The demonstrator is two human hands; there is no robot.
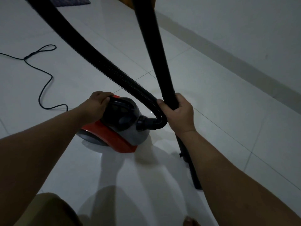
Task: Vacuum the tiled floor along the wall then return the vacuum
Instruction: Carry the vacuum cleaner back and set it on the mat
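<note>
Hands [97, 103] on vacuum [117, 126], wand [156, 51]

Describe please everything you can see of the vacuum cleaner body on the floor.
The vacuum body is a small canister, red-orange along the lower shell, grey at the front and dark on top, apparently plastic. It sits on the white tiled floor. The left hand grips its black top handle. A ribbed black hose plugs into its front port and bends sharply upward. One dark side wheel shows.
</note>
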